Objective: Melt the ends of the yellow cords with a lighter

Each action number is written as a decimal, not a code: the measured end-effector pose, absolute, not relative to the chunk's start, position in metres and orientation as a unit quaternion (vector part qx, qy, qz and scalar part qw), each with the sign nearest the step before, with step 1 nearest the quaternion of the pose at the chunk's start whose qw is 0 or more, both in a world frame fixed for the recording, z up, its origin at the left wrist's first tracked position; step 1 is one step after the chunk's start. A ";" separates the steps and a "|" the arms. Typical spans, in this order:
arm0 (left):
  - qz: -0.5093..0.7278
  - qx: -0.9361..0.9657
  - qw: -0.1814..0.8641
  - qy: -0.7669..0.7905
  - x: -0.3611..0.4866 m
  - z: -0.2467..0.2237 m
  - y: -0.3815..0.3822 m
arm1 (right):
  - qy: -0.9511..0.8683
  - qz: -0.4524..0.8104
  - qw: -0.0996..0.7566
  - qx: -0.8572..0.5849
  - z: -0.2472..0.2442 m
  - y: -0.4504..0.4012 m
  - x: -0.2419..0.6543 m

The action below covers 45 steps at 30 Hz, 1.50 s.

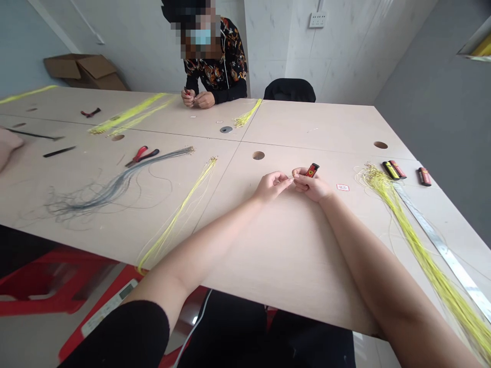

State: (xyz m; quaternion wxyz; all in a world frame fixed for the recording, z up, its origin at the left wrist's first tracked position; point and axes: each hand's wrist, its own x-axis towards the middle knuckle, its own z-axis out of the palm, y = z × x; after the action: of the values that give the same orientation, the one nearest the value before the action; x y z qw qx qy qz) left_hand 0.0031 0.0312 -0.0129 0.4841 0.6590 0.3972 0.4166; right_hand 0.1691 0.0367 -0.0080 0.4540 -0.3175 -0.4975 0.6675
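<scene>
My right hand (315,188) is closed around a red and black lighter (311,171) that sticks up past the fingers. Fingertip to fingertip with it, my left hand (271,187) is closed in a pinch. What the left fingers hold is too small to make out. Both hands meet just above the pale table (264,245). Close to my right wrist lies a small white card with a red border (342,187). Beyond it is a thick bundle of yellow cords (408,225) with gold-coloured ends. A thinner yellow cord bundle (180,209) lies left of my left forearm.
More lighters (424,176) and a metal ruler (441,248) lie at the right. Red-handled pliers (141,155) rest beside grey-blue cords (115,189) at the left. Across the table, a person (226,56) handles something small. Round holes (258,155) pierce the tabletop.
</scene>
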 end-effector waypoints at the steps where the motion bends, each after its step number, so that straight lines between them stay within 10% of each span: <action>1: 0.419 0.654 0.492 0.393 0.003 -0.013 0.032 | -0.498 0.667 0.453 -0.318 -0.008 0.037 0.169; 45: 0.455 0.662 0.471 0.364 0.000 -0.012 0.034 | -0.581 0.621 0.400 -0.342 -0.006 0.037 0.167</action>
State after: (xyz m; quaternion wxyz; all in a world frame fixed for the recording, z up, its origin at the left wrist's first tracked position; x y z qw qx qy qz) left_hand 0.0002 0.0342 -0.0120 0.4715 0.6618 0.3640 0.4553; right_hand 0.1673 0.0367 -0.0060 0.3999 -0.3421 -0.5813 0.6207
